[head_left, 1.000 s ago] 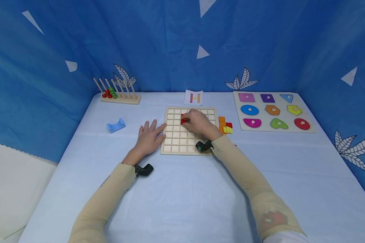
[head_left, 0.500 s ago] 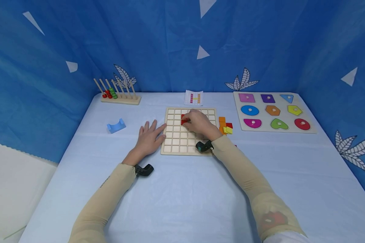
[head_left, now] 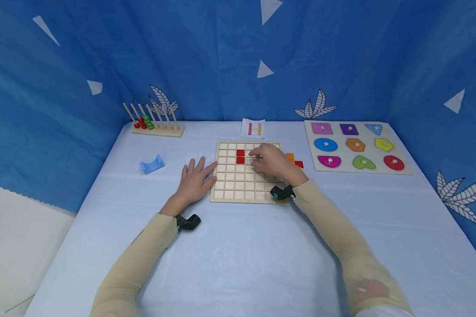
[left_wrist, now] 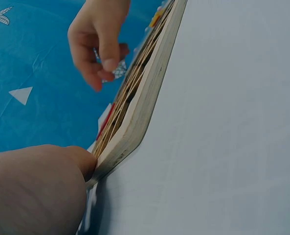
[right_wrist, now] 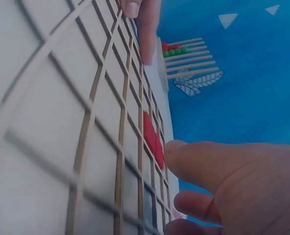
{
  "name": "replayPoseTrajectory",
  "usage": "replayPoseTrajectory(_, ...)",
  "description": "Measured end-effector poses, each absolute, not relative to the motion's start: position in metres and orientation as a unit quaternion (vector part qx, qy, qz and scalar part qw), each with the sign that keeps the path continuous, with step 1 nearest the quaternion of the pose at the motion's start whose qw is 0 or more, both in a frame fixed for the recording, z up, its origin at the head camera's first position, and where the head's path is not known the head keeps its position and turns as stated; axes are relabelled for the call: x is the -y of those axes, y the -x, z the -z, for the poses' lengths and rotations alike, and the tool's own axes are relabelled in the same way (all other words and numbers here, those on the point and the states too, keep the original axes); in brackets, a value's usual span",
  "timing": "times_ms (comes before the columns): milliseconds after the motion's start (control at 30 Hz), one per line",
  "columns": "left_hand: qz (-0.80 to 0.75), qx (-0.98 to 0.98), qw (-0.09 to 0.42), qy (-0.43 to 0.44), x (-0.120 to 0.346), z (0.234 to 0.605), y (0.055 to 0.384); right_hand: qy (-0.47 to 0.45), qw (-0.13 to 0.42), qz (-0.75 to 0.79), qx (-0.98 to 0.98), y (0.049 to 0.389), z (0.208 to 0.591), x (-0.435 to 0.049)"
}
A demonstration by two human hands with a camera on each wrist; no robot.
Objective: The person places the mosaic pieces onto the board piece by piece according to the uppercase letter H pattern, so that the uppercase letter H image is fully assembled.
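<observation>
A wooden grid board [head_left: 235,186] lies mid-table in the head view. Two red square tiles [head_left: 240,156] fill neighbouring cells, one behind the other, in its upper middle. My left hand [head_left: 194,181] is spread on the table at the board's left side, thumb and index finger touching its edge. Over the right half of the board hovers my right hand [head_left: 275,162], fingers loosely bent, nothing seen between them in the left wrist view. Beside the board's right edge, orange tiles [head_left: 290,156] and a red tile [head_left: 299,164] are partly hidden by that hand.
A card with a coloured grid pattern [head_left: 253,128] lies behind the board. At the back left stands a peg rack with beads [head_left: 158,130]; a blue curved block [head_left: 152,165] is nearer. A shape puzzle board [head_left: 341,166] lies at the back right.
My right hand has let go of the red tile and moved right, so both red tiles now show fully. The hand now covers the yellow tiles. My left hand stays put.
</observation>
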State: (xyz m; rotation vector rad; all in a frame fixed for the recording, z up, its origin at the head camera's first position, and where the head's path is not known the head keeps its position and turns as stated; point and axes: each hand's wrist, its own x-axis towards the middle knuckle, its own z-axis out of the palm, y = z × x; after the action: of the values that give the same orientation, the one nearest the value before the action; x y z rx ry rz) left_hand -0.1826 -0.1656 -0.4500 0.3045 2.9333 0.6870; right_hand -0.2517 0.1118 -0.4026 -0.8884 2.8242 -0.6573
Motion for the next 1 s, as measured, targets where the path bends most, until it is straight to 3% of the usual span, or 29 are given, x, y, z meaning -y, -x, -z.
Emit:
replayPoseTrajectory(500, -0.225, -0.968, 0.055, -0.101, 0.165, 0.451, 0.183, 0.199, 0.057, 0.204, -0.957, 0.236, 0.401, -0.196)
replayPoseTrajectory(1000, -0.226, -0.967, 0.056, -0.101, 0.165, 0.451, 0.184, 0.16, 0.071, 0.17, -0.97, 0.208, 0.398, -0.231)
